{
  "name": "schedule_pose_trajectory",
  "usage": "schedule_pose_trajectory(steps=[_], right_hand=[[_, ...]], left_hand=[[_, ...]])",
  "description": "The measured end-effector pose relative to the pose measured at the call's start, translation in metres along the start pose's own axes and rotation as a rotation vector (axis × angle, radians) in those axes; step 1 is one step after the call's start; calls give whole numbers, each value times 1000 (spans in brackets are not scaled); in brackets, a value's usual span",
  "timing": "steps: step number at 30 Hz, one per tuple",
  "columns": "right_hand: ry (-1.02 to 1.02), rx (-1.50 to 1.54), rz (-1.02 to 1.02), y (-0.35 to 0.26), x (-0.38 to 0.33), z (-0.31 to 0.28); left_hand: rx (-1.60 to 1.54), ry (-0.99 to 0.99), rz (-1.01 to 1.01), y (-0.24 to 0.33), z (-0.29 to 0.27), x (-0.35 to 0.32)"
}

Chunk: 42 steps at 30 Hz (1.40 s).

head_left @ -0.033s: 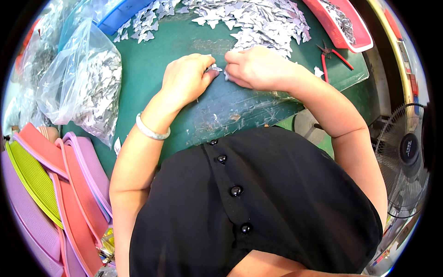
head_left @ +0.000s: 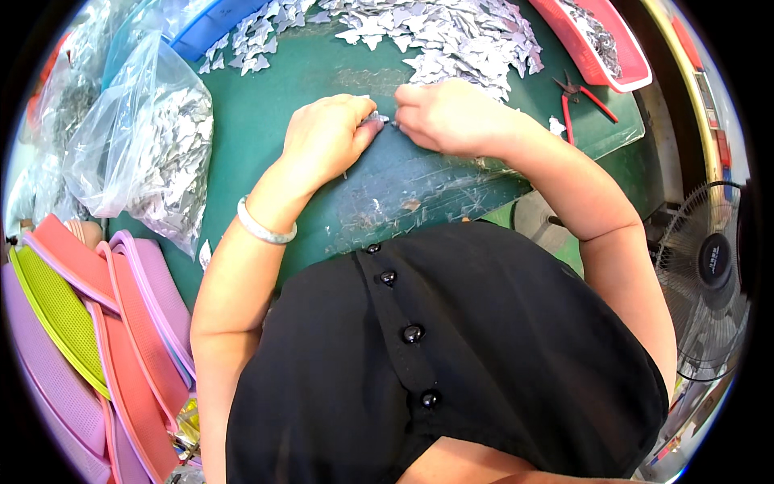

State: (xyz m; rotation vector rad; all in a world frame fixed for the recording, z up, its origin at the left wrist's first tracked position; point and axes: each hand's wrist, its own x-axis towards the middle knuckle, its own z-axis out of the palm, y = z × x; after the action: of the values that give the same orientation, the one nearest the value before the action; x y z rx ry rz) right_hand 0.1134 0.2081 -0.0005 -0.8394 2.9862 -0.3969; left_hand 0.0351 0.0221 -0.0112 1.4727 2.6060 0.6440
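Observation:
My left hand (head_left: 326, 135) is closed in a pinch over the worktable (head_left: 266, 101), a small silvery piece (head_left: 376, 118) showing between its thumb and fingers. My right hand (head_left: 451, 119) is closed just to its right, fingertips bent close to that piece. What the right fingers hold, if anything, is too small and hidden to make out. Beyond both hands spreads a pile of flat, pointed silvery pieces (head_left: 451, 40). Red-handled pliers (head_left: 570, 90) lie on the table to the right of my right hand, beside a small loose piece (head_left: 556, 126).
On the left stands a clear plastic bag (head_left: 173, 133) of silvery pieces, with a blue bin (head_left: 211, 31) behind it. A pink basket (head_left: 629, 77) holding small metal parts sits far right. Stacked coloured plastic baskets (head_left: 141, 323) fill the lower left; a fan (head_left: 713, 258) stands right.
My right hand has shifted very slightly, its fingertips moving a little. The left hand stays in place with the silvery piece.

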Motion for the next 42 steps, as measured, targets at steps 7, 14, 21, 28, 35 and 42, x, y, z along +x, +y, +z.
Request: schedule_pose_trajectory(steps=[7,14,21,28,35,42], right_hand=[[83,997,534,14,1,-12],[228,1775,395,19,-6,-21],[391,1775,373,22,5,-17],[245,539,429,34,8,-18],[-9,-46,262,30,5,-15],[-43,-214,92,27,9,-16]], left_hand=[[-847,74,-339,-8,4,0],[-1795,-43,-689,-14,-13,-11],[-1941,63,-579,-27,-18,-21],[-457,85,-452,-12,-8,0],[-156,-91,-401,-8,-10,14],[-566,-112,-408,-29,-11,13]])
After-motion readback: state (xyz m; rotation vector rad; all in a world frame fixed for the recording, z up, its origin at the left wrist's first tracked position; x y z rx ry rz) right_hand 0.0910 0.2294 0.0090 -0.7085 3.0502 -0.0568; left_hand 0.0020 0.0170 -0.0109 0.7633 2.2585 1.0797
